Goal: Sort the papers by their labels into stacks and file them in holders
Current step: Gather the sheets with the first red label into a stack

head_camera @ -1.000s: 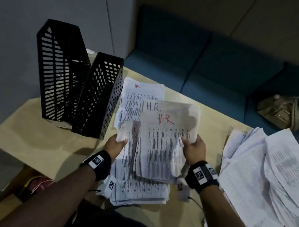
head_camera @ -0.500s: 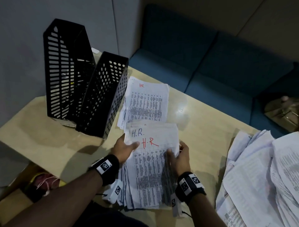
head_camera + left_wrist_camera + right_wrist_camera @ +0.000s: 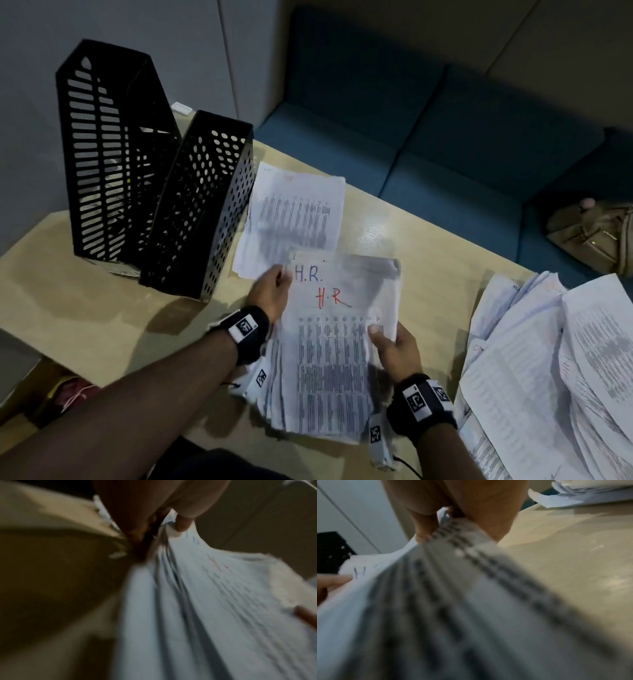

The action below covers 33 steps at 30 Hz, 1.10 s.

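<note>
A thick stack of printed papers marked "H.R" (image 3: 337, 339) is held above the wooden table between both hands. My left hand (image 3: 272, 291) pinches its upper left edge, thumb on top of the sheets (image 3: 214, 595). My right hand (image 3: 394, 346) grips the right edge, thumb laid on the top sheet (image 3: 436, 601). A second, smaller pile of HR papers (image 3: 294, 219) lies flat just beyond. Two black perforated file holders (image 3: 113, 164) (image 3: 202, 205) stand side by side at the far left.
A big loose heap of unsorted papers (image 3: 555, 370) covers the table's right end. A blue sofa (image 3: 428, 144) runs behind the table with a tan bag (image 3: 596, 229) on it. The bare table (image 3: 428, 274) shows between the piles.
The HR stack was lowered toward the table half a second ago and is now raised and tilted again. My left hand slid up to the top left corner; my right thumb moved onto the top sheet.
</note>
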### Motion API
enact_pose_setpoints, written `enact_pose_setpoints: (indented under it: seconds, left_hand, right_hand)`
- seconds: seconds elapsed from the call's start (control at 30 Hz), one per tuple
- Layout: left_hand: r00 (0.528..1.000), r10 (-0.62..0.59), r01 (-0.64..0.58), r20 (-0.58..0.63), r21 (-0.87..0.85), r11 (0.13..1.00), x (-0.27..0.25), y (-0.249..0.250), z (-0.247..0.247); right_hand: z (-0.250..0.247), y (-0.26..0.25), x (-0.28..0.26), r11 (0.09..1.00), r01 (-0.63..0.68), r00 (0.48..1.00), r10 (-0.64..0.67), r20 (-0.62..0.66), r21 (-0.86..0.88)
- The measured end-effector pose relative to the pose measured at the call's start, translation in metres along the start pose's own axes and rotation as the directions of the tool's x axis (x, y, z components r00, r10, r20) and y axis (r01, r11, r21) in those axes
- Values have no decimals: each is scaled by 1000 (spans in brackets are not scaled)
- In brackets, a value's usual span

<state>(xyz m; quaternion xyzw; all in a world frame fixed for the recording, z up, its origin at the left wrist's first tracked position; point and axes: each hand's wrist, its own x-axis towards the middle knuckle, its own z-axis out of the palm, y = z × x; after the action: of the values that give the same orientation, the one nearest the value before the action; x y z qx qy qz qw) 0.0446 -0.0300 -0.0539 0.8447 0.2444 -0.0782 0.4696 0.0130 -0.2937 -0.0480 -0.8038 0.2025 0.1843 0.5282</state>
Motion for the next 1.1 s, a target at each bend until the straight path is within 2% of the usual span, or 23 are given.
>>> enact_pose_setpoints:
  seconds: [0.03, 0.07, 0.1, 0.13, 0.23, 0.27, 0.4, 0.47, 0.57, 0.67, 0.73, 0.8, 0.93, 1.1]
  left_hand:
    - [992, 103, -86, -79, 194, 977, 8, 1, -3]
    - [971, 191, -138, -145, 314, 939, 16, 1, -7]
    - [956, 226, -142, -189, 378, 915, 22, -1, -11]
    - [954, 213, -110, -210, 416, 903, 26, -3, -15]
    - [988, 10, 64, -155, 460, 885, 35, -13, -16]
    - [989, -18, 86, -146, 474, 877, 36, -14, -14]
    - [987, 36, 45, -156, 487, 872, 33, -8, -14]
    - [985, 23, 58, -170, 454, 889, 32, -4, -15]
    - [978, -64, 129, -199, 339, 932, 37, 12, -16]
    - [954, -284, 296, -100, 149, 943, 45, 30, -19]
    - [942, -334, 336, -37, 120, 934, 45, 36, -20]
    - [960, -277, 278, -26, 77, 957, 42, 42, -20]
    - [994, -109, 108, 4, -165, 980, 26, 62, -27]
    - [995, 11, 12, 96, -241, 970, -19, 72, -25]
  right_hand:
    - [-5, -1, 1, 1000, 7, 999, -6, -38, 22]
    - [-10, -2, 3, 999, 11, 997, -8, -79, 40]
    - [-16, -3, 4, 998, 13, 993, -6, -117, 64]
    - [-21, -1, 6, 997, 4, 990, 7, -144, 75]
    - [-35, 3, 11, 995, -4, 981, 23, -190, 99]
    - [-41, 5, 13, 995, -23, 979, 41, -199, 92]
    - [-61, 17, 17, 997, -34, 964, 51, -260, 68]
    - [-70, 20, 17, 998, -39, 957, 54, -285, 57]
    - [-82, 23, 18, 999, -39, 943, 30, -332, -19]
    - [-87, 25, 16, 996, -51, 938, 21, -347, -78]
    - [-87, 23, 12, 993, -49, 936, 8, -351, -108]
    - [-86, 21, 8, 990, -49, 936, -1, -353, -133]
    - [-78, 20, 3, 988, -69, 939, 18, -343, -138]
    - [-59, 24, 6, 994, -36, 955, 2, -298, -107]
